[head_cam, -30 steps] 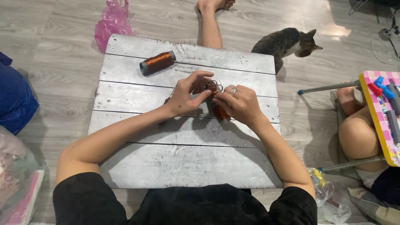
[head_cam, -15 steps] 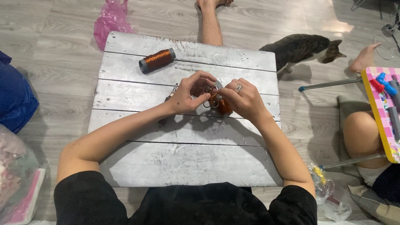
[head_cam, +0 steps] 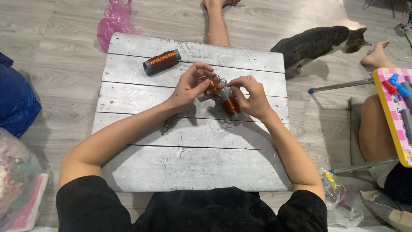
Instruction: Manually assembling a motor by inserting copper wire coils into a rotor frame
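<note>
My right hand (head_cam: 252, 98) grips a spool of copper-coloured wire (head_cam: 229, 103) with grey ends, held tilted above a white wooden plank table (head_cam: 193, 167). My left hand (head_cam: 191, 84) pinches a small looped piece of copper wire (head_cam: 213, 85) just left of the spool's top end. The two hands almost touch over the table's middle. A second copper wire spool (head_cam: 162, 62) lies on its side at the table's far left, apart from both hands.
A small dark item (head_cam: 165, 127) lies on the table by my left forearm. A cat (head_cam: 315, 42) stands off the table's far right corner. Another person's leg (head_cam: 375, 133) and a pink toy board (head_cam: 395, 111) are at right. A pink bag (head_cam: 113, 21) and blue bag (head_cam: 15, 101) lie left.
The cat has walked to the right and turned away. The other person's foot has come into view at right. My hands shifted slightly on the spool and wire loop.
</note>
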